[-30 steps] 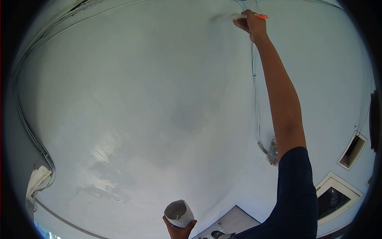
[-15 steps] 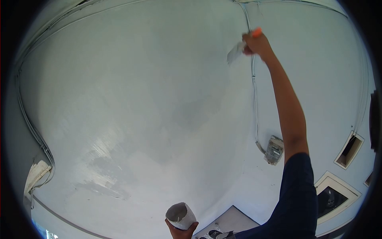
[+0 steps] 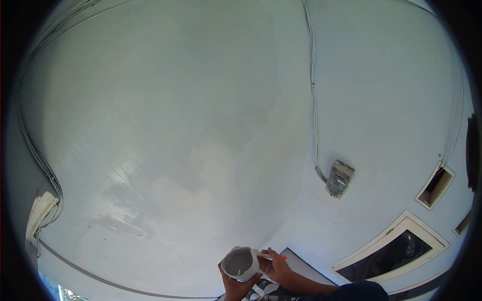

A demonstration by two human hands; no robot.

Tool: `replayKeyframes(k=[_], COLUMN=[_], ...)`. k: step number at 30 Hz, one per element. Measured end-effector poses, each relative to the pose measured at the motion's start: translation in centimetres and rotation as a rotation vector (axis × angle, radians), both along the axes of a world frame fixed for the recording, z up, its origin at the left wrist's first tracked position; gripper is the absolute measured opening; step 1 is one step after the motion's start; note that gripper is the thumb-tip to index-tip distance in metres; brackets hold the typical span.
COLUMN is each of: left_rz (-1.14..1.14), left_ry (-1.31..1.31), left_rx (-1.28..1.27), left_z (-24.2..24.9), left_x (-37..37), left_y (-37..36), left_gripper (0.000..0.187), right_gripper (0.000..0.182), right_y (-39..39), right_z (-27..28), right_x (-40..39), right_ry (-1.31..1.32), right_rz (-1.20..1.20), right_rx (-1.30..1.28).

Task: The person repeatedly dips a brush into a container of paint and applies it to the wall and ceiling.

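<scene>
At the bottom centre, my left hand (image 3: 236, 288) is wrapped round a white paint container (image 3: 240, 263) whose open mouth shows greyish-white paint inside. Beside its right rim, my right hand (image 3: 275, 266) is closed on a paintbrush (image 3: 264, 255) with an orange handle end. The brush points left to the container's edge; its bristles are hidden or too small to make out.
A pale wall (image 3: 201, 125) with glossy, patchy paint fills the view. Cables (image 3: 314, 100) run down it to a grey meter box (image 3: 340, 179). At right are a small framed opening (image 3: 435, 185) and a framed window (image 3: 384, 256); a broken whitish piece (image 3: 41, 213) is at left.
My right hand has come down from high on the wall to the container's right side, with the brush still in it. My left hand and the container are slightly higher and further right in view.
</scene>
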State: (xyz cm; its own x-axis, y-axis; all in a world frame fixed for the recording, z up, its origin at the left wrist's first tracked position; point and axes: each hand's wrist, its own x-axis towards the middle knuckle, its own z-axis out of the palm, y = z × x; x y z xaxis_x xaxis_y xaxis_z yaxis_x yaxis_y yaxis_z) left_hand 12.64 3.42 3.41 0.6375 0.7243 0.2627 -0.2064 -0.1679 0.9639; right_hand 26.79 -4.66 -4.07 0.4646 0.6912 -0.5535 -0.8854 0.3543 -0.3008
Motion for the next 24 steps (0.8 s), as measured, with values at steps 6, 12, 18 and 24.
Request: replayKeyframes(k=[6,12,18,24], left_rz=[0.070,0.191,0.257,0.415], left_ry=[0.073,0.206,0.318,0.391], left_rx=[0.254,0.363,0.607,0.695], left_z=[-2.3,-4.6,-3.5,-1.2], left_x=[1.2,0.3,-0.5,-0.9], left_y=[-2.8,-2.8,-3.3,-4.2], left_gripper=[0.110,0.114,0.123,0.115], right_gripper=[0.052,0.035,0.048,0.049], right_y=[-3.0,-0.8,-0.9,-0.5], right_z=[7.9,2.0,6.8,2.0], right_x=[-2.5,-0.6,-0.8,-0.7], right_ry=[-1.145,0.082,-0.005,-0.115], right_rz=[0.286,0.373,0.450,0.515], right_rx=[0.018,0.279,0.052,0.239])
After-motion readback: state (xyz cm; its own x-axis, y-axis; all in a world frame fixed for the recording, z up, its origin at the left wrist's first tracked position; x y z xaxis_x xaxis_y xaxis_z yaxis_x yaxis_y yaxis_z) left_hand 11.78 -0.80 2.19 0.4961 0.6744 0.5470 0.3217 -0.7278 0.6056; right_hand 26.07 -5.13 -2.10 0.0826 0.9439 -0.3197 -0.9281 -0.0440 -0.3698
